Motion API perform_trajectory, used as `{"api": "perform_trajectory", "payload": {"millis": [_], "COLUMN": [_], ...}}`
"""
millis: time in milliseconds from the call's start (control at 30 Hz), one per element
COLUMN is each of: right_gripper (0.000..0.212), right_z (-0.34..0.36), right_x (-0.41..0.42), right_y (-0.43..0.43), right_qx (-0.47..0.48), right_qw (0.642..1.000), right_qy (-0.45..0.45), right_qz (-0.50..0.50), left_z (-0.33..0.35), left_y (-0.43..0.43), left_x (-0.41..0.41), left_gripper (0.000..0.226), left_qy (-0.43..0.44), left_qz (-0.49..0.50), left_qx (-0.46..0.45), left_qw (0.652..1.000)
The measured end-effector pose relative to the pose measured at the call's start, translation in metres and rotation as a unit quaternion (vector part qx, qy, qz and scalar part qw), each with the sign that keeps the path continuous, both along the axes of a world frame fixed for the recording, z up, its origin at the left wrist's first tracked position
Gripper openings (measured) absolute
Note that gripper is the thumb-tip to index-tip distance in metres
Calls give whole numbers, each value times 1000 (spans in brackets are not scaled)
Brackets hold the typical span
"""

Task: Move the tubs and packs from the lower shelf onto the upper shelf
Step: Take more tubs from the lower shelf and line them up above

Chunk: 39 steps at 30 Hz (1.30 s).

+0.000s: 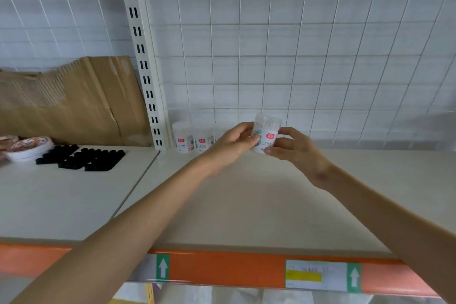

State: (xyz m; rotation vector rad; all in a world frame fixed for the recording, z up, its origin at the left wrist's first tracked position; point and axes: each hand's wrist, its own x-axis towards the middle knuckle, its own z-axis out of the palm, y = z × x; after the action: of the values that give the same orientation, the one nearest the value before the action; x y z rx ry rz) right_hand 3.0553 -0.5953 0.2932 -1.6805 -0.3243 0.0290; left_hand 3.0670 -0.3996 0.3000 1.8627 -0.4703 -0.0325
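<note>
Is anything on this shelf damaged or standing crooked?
The brown corrugated cardboard sheet propped at far left is torn and creased. The clear plastic tub held by the left hand and right hand tilts.

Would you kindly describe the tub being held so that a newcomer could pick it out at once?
Find the white slotted upright at the back of the cream shelf; at its foot, on the right, stand clear tubs with red logos. Right of them is one more such tub, the only one that is tilted and gripped between the left hand and the right hand.
</note>
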Motion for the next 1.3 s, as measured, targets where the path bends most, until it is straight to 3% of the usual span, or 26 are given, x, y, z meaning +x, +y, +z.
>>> {"api": "perform_trajectory", "payload": {"millis": [133, 300, 433, 533, 633, 867, 1300], "right_gripper": [51, 50, 53, 57, 57, 52, 37], "right_z": [8, -2, -15, -24, -30, -38, -39], "right_x": [-6, -12, 0, 12, 21, 32, 38], "right_y": [21, 71, 113, 143, 165, 181, 183], "right_qx": [-3, -52, -95, -121, -140, -164, -299], "right_qw": [1000, 998, 995, 992, 989, 984, 949], "right_qy": [-26, -26, -21, -20, -35, -57, -91], "right_qz": [-5, -3, -4, -10, -11, -33, -48], "left_z": [5, 1, -5, -15, -26, -41, -49], "left_y": [23, 103, 159, 177, 179, 174, 178], "left_x": [-17, -39, -42, -40, -35, -37, -31], "left_gripper": [43, 32, 67, 105, 120, 110, 105], "left_qy": [-111, -208, -148, -119, -87, -79, -100], "left_qz": [47, 174, 182, 170, 160, 150, 154], "left_qx": [124, 267, 464, 535, 556, 533, 539], "left_qw": [985, 925, 854, 819, 811, 829, 822]}}
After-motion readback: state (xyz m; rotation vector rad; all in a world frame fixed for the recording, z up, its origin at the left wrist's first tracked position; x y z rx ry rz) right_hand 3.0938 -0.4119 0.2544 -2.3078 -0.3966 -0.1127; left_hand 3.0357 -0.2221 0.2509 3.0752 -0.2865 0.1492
